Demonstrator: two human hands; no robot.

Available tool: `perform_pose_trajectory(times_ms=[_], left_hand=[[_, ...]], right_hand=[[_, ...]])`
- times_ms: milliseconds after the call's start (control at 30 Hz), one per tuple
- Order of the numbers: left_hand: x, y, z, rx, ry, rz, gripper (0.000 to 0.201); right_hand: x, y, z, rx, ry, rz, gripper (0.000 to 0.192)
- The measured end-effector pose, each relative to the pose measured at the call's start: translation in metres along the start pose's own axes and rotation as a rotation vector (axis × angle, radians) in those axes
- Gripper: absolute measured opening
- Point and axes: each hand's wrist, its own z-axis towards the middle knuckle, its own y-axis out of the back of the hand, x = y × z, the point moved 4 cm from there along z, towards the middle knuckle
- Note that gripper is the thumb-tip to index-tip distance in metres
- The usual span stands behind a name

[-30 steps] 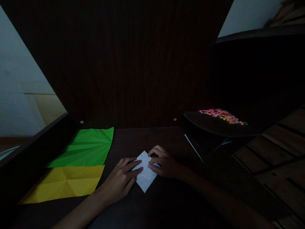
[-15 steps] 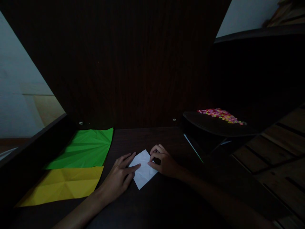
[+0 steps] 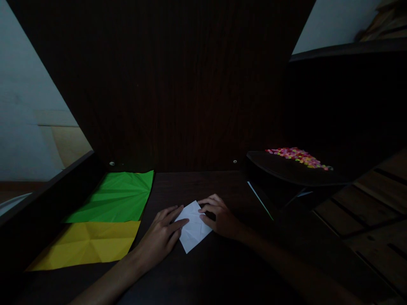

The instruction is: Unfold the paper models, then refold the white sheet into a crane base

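Observation:
A small folded square of white paper [image 3: 193, 231] lies on the dark tabletop with one corner toward me. Fold lines and a short flap edge show on its face. My left hand [image 3: 165, 231] rests on the paper's left side, its fingers spread and the index finger reaching onto the sheet. At the paper's right edge is my right hand [image 3: 221, 216], with the thumb and fingers apart and their tips touching the sheet. Part of the right edge is hidden under those fingers.
Creased green paper [image 3: 117, 197] and yellow paper [image 3: 92, 243] lie at the left beside a raised dark side board [image 3: 47, 195]. A dark upright panel [image 3: 190, 84] stands behind. On a rounded shelf [image 3: 273, 165] at right sits a pile of small colourful pieces [image 3: 299, 156]; a thin pale strip [image 3: 260, 200] is below.
My right hand's fingers have opened from a bent, near-pinching pose and stretched out along the paper's upper right edge. My left hand stays in place. The whole view has shifted slightly.

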Motion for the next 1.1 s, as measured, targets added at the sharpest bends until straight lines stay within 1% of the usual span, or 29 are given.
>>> perform_pose_trajectory(times_ms=[167,333,600,733,867,967,1100], left_hand=[[-0.0003,0.0002,-0.0003,-0.016,-0.011,0.019,0.035],[0.0005,-0.0002,-0.0007,-0.036,-0.021,0.004,0.036],[0.0013,-0.0017,-0.001,-0.022,-0.027,0.005,0.036],[0.0008,-0.0004,-0.0006,-0.036,-0.03,-0.009,0.035],[-0.0002,0.0008,0.0002,-0.029,-0.03,-0.021,0.034],[-0.0003,0.0014,0.0007,-0.04,-0.03,-0.025,0.032],[0.0009,0.0002,0.0014,-0.05,-0.037,-0.028,0.029]], right_hand=[[-0.0016,0.0004,0.001,-0.02,0.032,0.021,0.01],[-0.0013,0.0023,0.002,-0.046,0.064,0.062,0.009],[0.0011,0.0044,0.002,-0.091,0.079,0.09,0.009],[0.0036,0.0061,0.0024,-0.085,0.083,0.095,0.01],[0.0044,0.0067,0.0017,-0.066,0.025,0.082,0.018],[0.0041,0.0058,0.0012,-0.049,-0.009,0.089,0.019],[0.0057,0.0039,0.0024,-0.013,0.051,0.062,0.014]])
